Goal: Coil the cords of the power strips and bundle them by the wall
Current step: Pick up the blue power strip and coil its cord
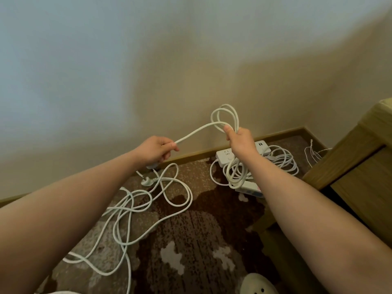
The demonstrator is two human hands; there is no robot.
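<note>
My right hand grips several loops of a white cord held up in front of the wall. A stretch of that cord runs left and down to my left hand, which pinches it. Loose white cord sprawls on the carpet below, with a plug near the skirting board. A white power strip lies by the wall under my right hand, with coiled cord beside it. A second power strip lies just in front, partly hidden by my right forearm.
A wooden cabinet stands at the right. Thin white wires lie in the corner beside it. A pale slipper shows at the bottom edge. The patterned brown carpet meets a wooden skirting board along the wall.
</note>
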